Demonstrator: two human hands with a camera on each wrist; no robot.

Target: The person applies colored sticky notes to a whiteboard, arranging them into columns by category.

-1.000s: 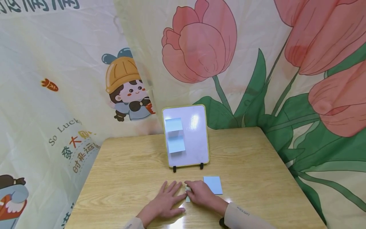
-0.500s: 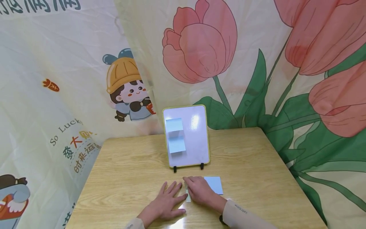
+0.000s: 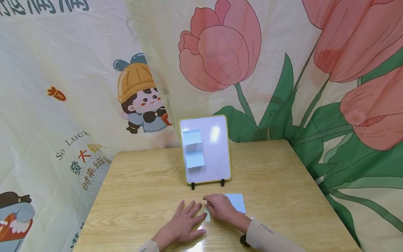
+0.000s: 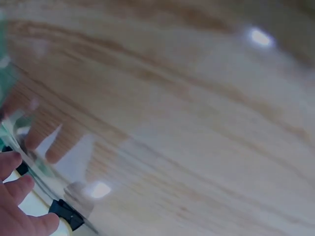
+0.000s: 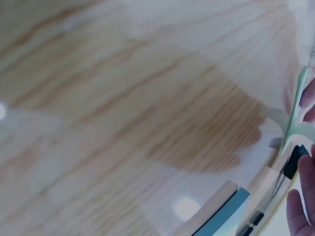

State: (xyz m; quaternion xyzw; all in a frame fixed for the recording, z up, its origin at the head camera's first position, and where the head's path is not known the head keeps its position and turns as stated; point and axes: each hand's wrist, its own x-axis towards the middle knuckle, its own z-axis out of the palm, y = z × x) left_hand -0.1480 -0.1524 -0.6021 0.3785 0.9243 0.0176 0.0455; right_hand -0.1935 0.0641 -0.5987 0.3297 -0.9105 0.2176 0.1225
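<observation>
On the table my left hand (image 3: 184,224) lies with its fingers spread, the index fingertip beside a narrow pale green paper strip (image 3: 207,216). My right hand (image 3: 219,207) has its fingers curled at the strip's far end and pinches there, hiding that end. In the right wrist view the pale green strip (image 5: 296,105) appears edge-on, close to some fingertips. A light blue sticky note pad (image 3: 237,203) lies just right of my right hand, partly covered by it. The left wrist view catches only part of my left hand (image 4: 22,204).
Behind the hands a small whiteboard (image 3: 215,150) with a yellow rim stands on black feet (image 3: 193,186). An upper blue sticky note (image 3: 192,137) and a lower blue sticky note (image 3: 195,159) are stuck on its left half. Printed cloth hangs behind the table (image 3: 267,175).
My right hand has slid away from me along the pale green strip to its far end, showing more of the strip. My left hand has barely moved.
</observation>
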